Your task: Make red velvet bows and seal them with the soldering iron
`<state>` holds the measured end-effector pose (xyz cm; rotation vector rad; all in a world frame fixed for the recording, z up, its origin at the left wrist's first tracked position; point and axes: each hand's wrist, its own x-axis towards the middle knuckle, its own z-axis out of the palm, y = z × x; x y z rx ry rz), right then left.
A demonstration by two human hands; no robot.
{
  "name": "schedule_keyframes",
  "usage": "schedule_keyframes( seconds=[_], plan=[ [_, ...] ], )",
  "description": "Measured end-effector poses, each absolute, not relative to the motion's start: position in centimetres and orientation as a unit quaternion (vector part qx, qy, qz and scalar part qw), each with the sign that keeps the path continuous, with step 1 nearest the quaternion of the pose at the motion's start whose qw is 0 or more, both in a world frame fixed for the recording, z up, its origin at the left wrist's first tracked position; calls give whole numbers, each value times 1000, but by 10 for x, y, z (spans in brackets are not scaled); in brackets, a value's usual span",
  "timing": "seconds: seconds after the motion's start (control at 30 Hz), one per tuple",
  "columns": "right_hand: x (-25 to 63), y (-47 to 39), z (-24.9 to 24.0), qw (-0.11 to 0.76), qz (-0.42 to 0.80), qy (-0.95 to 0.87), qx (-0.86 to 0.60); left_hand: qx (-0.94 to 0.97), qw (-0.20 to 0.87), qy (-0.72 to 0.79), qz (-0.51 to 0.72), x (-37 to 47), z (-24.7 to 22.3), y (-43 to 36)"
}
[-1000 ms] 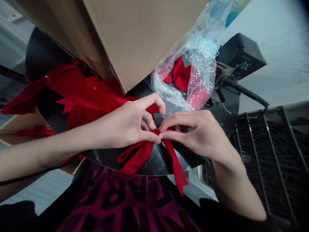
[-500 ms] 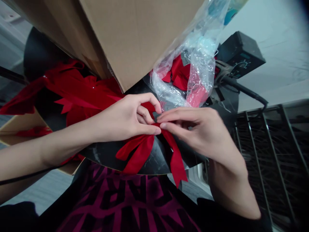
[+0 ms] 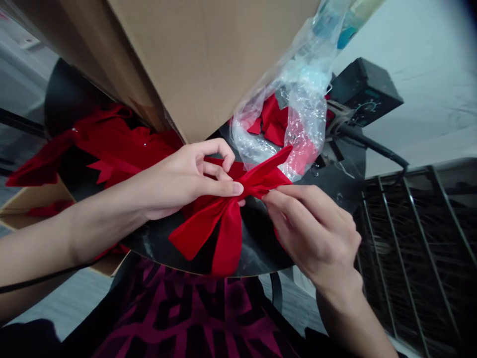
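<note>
A red ribbon bow [image 3: 228,226] is held over the near edge of the round black table [image 3: 257,253]. Its loops hang towards me, and a pointed end sticks up to the right. With thumb and fingers closed, my left hand [image 3: 186,176] pinches the bow at its gathered centre. My right hand [image 3: 316,228] grips the ribbon just right of that centre, its fingertips partly hidden by the folds. Left of my left hand, more red fabric [image 3: 115,144] lies heaped on the table.
A large cardboard box [image 3: 219,64] stands at the back. Beside it, a clear plastic bag [image 3: 301,114] holds red pieces. A black device with a dial [image 3: 367,94] is at the right, above a metal rack [image 3: 417,238]. An open carton [image 3: 22,204] sits lower left.
My right hand has shifted right and down, drawing ribbon away from the centre. A ribbon end now points up to the right. My left hand keeps its pinch.
</note>
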<state>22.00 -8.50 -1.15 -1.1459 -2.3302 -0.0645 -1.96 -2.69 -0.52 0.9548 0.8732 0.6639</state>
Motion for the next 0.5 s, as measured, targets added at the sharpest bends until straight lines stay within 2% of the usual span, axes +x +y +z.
schedule_keyframes(
  seconds=[0.1,0.27,0.5],
  plan=[
    [232,-76,-16,272,-57,-888,-367,440,753,391,295,-19,-7,-26],
    [228,-74,-17,338,-34,-848,-406,502,700,395,321,-12,-11,-23],
    [219,-68,-20,345,-39,-846,-404,517,676,405,334,-6,-10,-24]
  ],
)
